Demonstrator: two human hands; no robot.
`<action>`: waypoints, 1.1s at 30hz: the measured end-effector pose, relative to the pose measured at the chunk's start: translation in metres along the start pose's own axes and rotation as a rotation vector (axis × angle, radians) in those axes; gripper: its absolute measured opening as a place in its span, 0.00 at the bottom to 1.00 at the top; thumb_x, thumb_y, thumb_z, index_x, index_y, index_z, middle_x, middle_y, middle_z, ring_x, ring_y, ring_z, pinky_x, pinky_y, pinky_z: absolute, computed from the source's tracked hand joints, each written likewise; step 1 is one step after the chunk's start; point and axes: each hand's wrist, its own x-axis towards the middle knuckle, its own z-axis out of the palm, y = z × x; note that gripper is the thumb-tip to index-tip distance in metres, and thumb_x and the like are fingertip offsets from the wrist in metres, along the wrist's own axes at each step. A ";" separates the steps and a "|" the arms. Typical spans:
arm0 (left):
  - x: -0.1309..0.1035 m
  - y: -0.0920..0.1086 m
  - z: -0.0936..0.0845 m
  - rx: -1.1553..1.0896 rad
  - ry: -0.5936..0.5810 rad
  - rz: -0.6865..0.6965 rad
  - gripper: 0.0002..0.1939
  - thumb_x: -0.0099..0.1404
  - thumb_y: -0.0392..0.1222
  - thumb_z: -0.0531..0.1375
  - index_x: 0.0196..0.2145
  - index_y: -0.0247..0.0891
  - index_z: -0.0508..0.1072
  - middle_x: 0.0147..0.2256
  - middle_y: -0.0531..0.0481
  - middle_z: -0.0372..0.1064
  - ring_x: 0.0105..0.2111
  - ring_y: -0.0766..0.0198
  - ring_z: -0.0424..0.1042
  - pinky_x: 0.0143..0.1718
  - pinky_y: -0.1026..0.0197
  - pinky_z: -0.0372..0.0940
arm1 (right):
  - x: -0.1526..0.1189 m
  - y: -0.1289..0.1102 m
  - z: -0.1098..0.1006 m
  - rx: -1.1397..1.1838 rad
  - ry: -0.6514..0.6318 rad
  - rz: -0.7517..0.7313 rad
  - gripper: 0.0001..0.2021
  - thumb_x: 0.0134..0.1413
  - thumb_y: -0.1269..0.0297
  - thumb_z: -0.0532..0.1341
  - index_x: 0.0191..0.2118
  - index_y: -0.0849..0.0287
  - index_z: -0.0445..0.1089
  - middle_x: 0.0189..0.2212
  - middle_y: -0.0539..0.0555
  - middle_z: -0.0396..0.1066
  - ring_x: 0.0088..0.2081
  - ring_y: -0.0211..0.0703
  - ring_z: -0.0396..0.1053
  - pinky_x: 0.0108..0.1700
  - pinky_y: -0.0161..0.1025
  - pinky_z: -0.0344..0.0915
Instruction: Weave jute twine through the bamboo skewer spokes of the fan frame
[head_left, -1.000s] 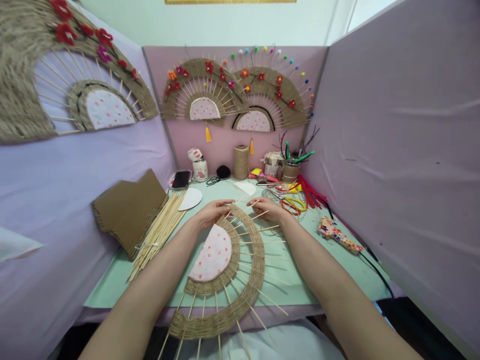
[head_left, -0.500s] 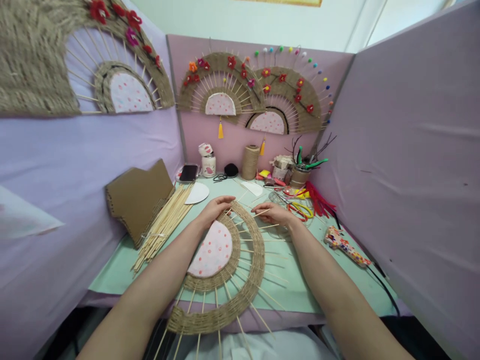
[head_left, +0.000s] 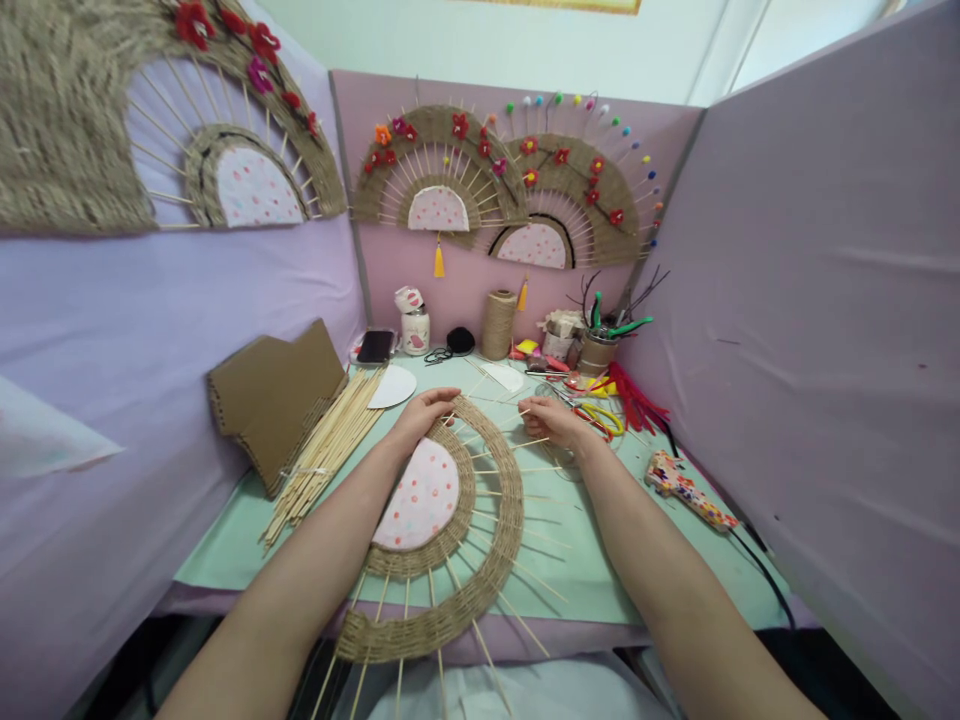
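Note:
A half-round woven fan of twine on thin sticks lies tilted across the table's front edge, its lower sticks reaching over my lap. Its centre is a white half-circle with pink dots. My left hand grips the fan's upper end, fingers closed over the woven band. To the right of the fan, my right hand is closed in a pinch on a thin strand of twine, which stretches across to the band's upper end. Loose twine loops lie below the right hand.
Left of the fan are bundled sticks and a cardboard piece. A twine spool stands at the back. Yellow-handled scissors, red fuzzy stems and a patterned glue gun lie right. Padded partitions enclose the table.
My right hand has moved slightly right, away from the fan's upper end, and the twine between the hands now shows as a stretched line. My left hand keeps its grip.

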 end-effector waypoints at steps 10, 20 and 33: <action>-0.004 0.001 0.007 0.005 0.005 -0.064 0.15 0.51 0.32 0.61 0.39 0.36 0.74 0.35 0.48 0.74 0.25 0.70 0.70 0.28 0.67 0.65 | 0.007 -0.005 -0.002 0.159 0.099 -0.160 0.18 0.34 0.59 0.70 0.26 0.60 0.61 0.17 0.42 0.52 0.18 0.27 0.46 0.19 0.29 0.42; -0.006 0.000 0.009 -0.027 -0.011 -0.070 0.15 0.51 0.31 0.61 0.39 0.36 0.74 0.34 0.49 0.74 0.25 0.70 0.70 0.27 0.67 0.64 | 0.012 0.002 0.000 0.105 0.275 -0.234 0.19 0.31 0.59 0.70 0.27 0.59 0.62 0.16 0.41 0.51 0.17 0.27 0.47 0.19 0.30 0.39; 0.003 0.008 -0.008 -0.186 0.078 -0.043 0.18 0.49 0.32 0.62 0.40 0.33 0.72 0.28 0.49 0.73 0.21 0.70 0.69 0.22 0.68 0.63 | 0.007 0.004 0.001 0.006 0.033 -0.164 0.16 0.37 0.56 0.67 0.31 0.61 0.67 0.18 0.43 0.53 0.18 0.26 0.47 0.19 0.31 0.40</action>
